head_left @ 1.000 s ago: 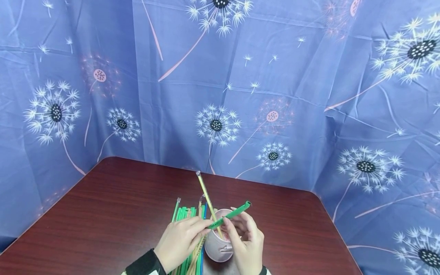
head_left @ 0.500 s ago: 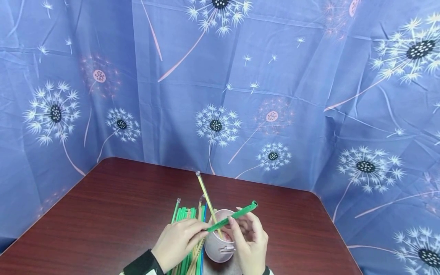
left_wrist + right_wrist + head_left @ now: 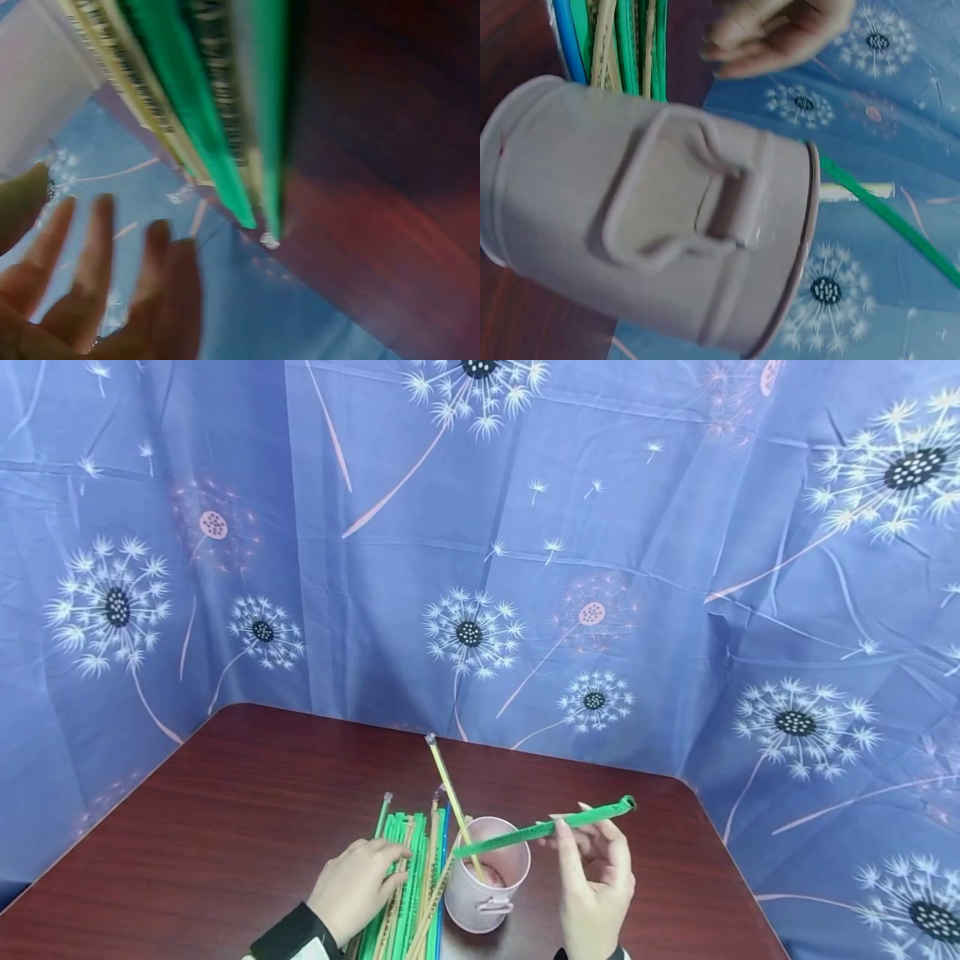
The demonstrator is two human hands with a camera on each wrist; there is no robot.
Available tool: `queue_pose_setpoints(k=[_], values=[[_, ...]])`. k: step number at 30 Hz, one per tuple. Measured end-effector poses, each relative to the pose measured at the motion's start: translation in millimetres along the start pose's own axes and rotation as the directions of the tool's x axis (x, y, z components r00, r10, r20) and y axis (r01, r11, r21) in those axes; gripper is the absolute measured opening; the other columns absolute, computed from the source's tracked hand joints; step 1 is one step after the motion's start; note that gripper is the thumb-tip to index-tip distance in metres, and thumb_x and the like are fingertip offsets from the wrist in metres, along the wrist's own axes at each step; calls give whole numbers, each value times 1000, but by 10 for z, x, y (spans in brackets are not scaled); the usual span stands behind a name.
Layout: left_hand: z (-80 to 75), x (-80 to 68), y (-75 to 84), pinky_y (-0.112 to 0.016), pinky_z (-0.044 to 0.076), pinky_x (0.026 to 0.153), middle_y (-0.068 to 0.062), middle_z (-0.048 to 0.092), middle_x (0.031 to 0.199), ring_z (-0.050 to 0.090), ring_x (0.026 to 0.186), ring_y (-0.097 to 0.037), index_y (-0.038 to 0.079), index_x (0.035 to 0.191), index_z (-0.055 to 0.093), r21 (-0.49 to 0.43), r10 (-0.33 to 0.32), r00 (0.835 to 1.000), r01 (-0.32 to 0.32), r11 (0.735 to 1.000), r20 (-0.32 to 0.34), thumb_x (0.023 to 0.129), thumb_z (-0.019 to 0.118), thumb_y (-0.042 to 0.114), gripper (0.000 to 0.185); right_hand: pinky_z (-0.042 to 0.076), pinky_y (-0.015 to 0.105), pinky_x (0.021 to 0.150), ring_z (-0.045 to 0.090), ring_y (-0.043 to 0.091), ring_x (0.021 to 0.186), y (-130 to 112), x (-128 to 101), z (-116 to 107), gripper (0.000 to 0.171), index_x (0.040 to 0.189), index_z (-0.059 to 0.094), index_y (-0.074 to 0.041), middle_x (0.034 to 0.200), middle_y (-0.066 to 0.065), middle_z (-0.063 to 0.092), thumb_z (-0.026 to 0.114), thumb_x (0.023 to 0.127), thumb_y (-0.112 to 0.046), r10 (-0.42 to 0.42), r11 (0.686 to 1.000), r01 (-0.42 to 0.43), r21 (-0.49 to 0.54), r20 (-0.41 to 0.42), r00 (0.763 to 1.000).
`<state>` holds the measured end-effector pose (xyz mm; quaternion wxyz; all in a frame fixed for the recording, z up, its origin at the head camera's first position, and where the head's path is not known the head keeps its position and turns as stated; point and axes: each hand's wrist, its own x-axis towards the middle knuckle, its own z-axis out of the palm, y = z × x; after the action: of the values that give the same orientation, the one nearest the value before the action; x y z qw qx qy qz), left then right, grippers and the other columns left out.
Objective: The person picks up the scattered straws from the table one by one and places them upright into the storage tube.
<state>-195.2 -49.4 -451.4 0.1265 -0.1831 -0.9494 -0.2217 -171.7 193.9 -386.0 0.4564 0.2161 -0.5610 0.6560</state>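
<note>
My right hand (image 3: 596,885) pinches a long, narrow green sleeve (image 3: 510,838) with dark print and a folded far end. The sleeve lies aslant over the mouth of a pale pink metal mug (image 3: 468,902), overlapping it in the head view. Inside the mug leans a thin yellow stick (image 3: 446,775) with a clear tip. My left hand (image 3: 358,889) is over the left side of a bundle of green and tan printed strips (image 3: 408,877); its fingers look loosely spread in the left wrist view, holding nothing. The mug's wire handle (image 3: 660,187) faces the right wrist camera.
A reddish-brown table (image 3: 187,827) carries everything. One blue stick (image 3: 441,902) lies at the bundle's right edge, close to the mug. A clear-tipped green stick (image 3: 384,814) juts out at the bundle's far left. Blue dandelion-print cloth (image 3: 375,635) hangs behind.
My left hand has let go of the green sleeve and drawn back left over the bundle. My right hand has moved right, carrying the sleeve with it.
</note>
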Motion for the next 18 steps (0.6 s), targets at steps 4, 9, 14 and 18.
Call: queue_pose_setpoints(k=[4, 9, 14, 18], values=[[54, -8, -108, -47, 57, 70, -12, 71, 103, 67, 89, -31, 8, 113, 69, 25, -92, 994, 90, 996, 66, 78, 81, 15, 38, 57, 21, 62, 72, 10, 70, 14, 37, -65, 30, 113, 58, 14, 89, 7, 75, 57, 84, 23, 14, 1000, -14, -8, -99, 995], [121, -30, -226, -48, 56, 72, -17, 68, 92, 68, 80, -33, -3, 114, 65, 5, -109, 991, 109, 994, 79, 74, 77, -1, 42, 56, 19, 64, 71, 7, 73, 33, 34, -136, 25, 112, 58, 14, 89, -1, 75, 60, 87, 18, 82, 986, -102, -133, -151, 985], [154, -23, -278, -48, 56, 74, -20, 68, 91, 67, 83, -34, -7, 113, 64, -32, -140, 984, 144, 989, 109, 71, 78, -3, 45, 55, 16, 65, 69, 4, 72, 103, -7, -175, 22, 107, 54, 20, 93, -7, 74, 61, 86, 17, 93, 951, -130, -281, -141, 986], [152, -5, -279, -47, 56, 72, -19, 69, 95, 67, 85, -35, -5, 113, 64, -64, -196, 967, 209, 976, 163, 69, 81, -3, 47, 54, 13, 65, 69, 1, 72, 167, -58, -191, 24, 108, 58, 17, 92, -9, 72, 64, 85, 17, 71, 917, -116, -382, -131, 989]])
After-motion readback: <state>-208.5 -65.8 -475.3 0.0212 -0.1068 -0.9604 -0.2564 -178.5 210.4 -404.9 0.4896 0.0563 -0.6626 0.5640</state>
